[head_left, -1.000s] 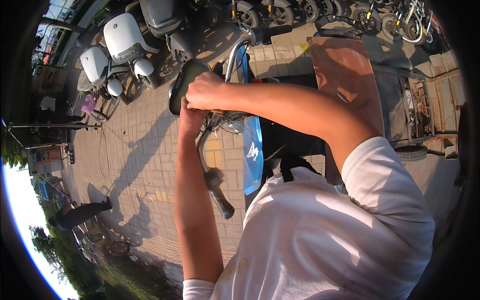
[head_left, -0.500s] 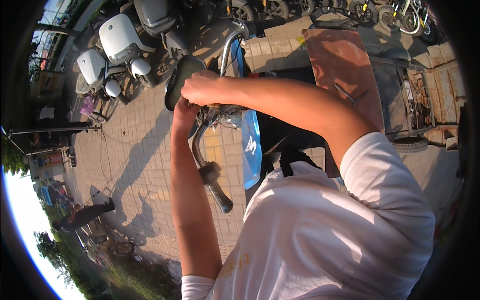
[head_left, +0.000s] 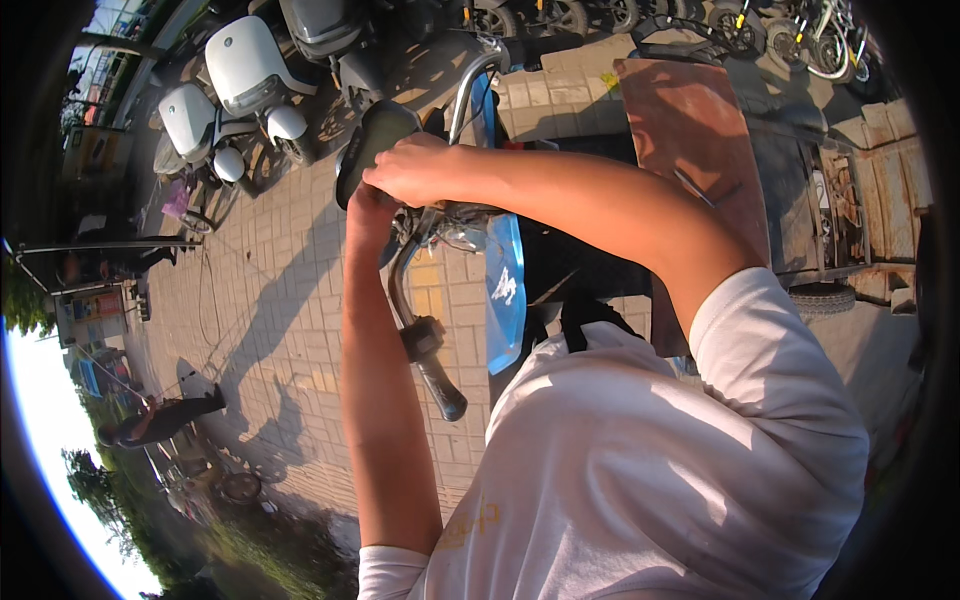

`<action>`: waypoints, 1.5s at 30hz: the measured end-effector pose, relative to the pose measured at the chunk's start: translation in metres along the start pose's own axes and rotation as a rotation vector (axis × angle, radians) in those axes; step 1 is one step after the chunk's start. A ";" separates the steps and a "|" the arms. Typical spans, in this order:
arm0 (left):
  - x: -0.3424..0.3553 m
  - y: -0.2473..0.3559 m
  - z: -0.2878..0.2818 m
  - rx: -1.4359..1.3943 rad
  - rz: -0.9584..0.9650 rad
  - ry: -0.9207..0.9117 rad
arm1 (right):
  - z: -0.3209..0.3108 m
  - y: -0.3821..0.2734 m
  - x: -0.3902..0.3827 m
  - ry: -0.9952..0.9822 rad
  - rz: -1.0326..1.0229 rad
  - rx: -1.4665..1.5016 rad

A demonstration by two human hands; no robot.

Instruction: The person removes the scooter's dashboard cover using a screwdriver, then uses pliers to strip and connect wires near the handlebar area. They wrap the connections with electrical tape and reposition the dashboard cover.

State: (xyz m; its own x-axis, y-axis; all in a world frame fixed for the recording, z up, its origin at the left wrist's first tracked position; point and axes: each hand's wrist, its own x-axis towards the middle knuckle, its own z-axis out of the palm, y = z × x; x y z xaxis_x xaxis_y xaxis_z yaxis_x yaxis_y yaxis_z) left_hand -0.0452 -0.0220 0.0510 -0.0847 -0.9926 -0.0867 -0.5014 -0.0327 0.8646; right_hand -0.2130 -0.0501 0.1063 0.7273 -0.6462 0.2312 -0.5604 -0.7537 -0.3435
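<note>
**Little change, same spot**

Head view: right grip [head_left: 412, 170] overlaps left grip [head_left: 371, 200], fingers curled; can't tell what's pinched, if anything. Dark display housing [head_left: 388, 122] just beyond, by handlebar [head_left: 464, 97]. Barely shifted in half a second; work stays there.

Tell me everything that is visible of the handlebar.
The handlebar is a bent, shiny, metal-looking tube with a dark grip at each end and a dark block beside the lower grip. It runs mostly left of the blue panel. The right forearm hides its middle; whether the left hand or right hand touches it is unclear.
</note>
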 end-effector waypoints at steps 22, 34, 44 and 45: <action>-0.010 -0.038 -0.021 -0.133 -0.283 0.731 | 0.009 0.009 0.010 -0.207 0.093 0.063; -0.008 -0.067 -0.004 -0.622 -0.278 0.457 | 0.000 0.005 0.024 -0.418 0.115 -0.086; -0.011 -0.060 -0.008 -0.626 -0.410 0.471 | 0.013 0.014 -0.087 0.034 0.636 0.448; -0.012 -0.056 -0.010 -0.586 -0.453 0.461 | 0.018 0.015 -0.126 0.204 0.656 0.568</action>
State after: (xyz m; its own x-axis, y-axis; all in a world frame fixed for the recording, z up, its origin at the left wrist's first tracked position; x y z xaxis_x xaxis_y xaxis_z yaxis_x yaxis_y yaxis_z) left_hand -0.0071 -0.0098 0.0082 0.4357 -0.8139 -0.3844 0.1315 -0.3649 0.9217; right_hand -0.3058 0.0220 0.0562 0.2144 -0.9762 -0.0318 -0.5189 -0.0863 -0.8505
